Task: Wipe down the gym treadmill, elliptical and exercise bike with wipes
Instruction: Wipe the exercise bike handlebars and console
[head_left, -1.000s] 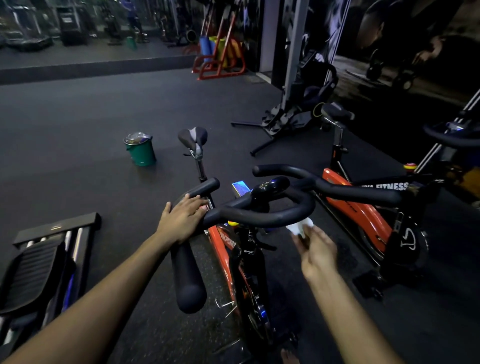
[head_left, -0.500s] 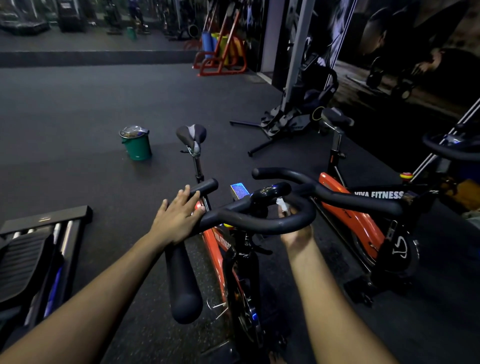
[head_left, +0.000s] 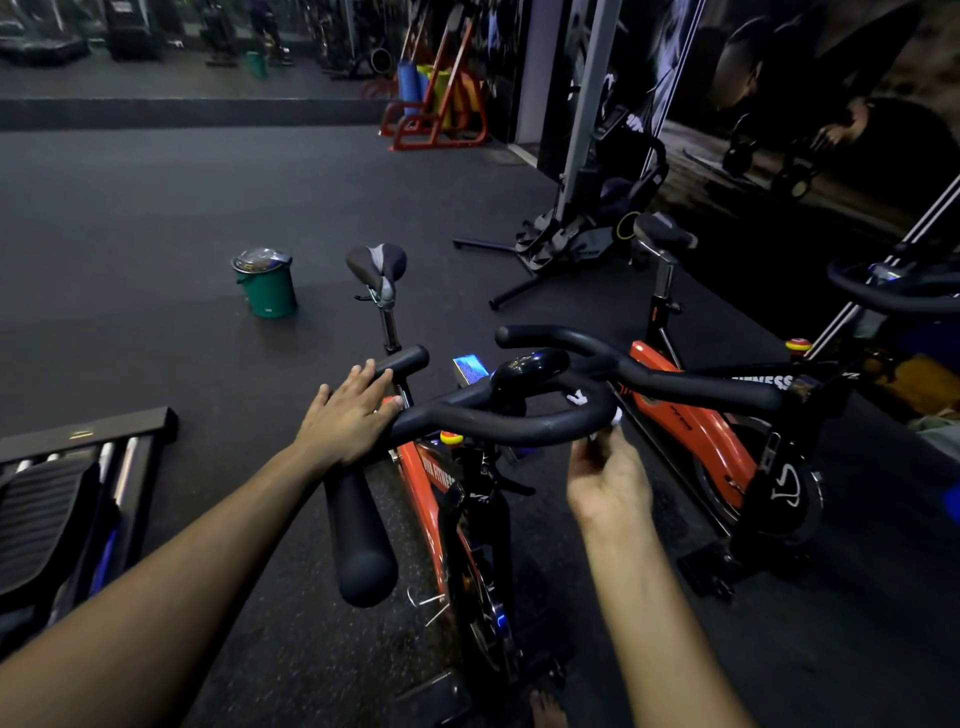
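Resting flat on the near bike's (head_left: 447, 499) handlebar (head_left: 509, 423), the left hand (head_left: 348, 415) lies with fingers straight and spread over the bar's left bend, gripping nothing. The right hand (head_left: 608, 478) is just under the right curve of the same bar, fingers curled up around a small white wipe (head_left: 615, 415) — only bits of it show, one at the fingertips against the bar and another scrap above the bar, so how it is folded cannot be told.

Two orange bikes are in plain view: the near one between the arms, and a second bike (head_left: 717, 431) just to its right, marked "FITNESS" on the frame. Part of a third handlebar (head_left: 893, 288) pokes in at the far right edge. Two saddles show — one saddle (head_left: 376, 265) on the near bike, another saddle (head_left: 662, 231) on the second. Each orange bike has one round yellow-and-red knob (head_left: 451, 438); the other knob (head_left: 797, 344) sits on the second bike. One small blue-lit screen (head_left: 470, 368) is fixed by the near bar's middle.

One green bucket (head_left: 267, 286) with a lid stands on the dark floor (head_left: 156, 234), well apart from the bikes. At the left edge lies one black ribbed pedal with rails, part of an elliptical (head_left: 57, 509). One red rack (head_left: 436, 104) stands far back.
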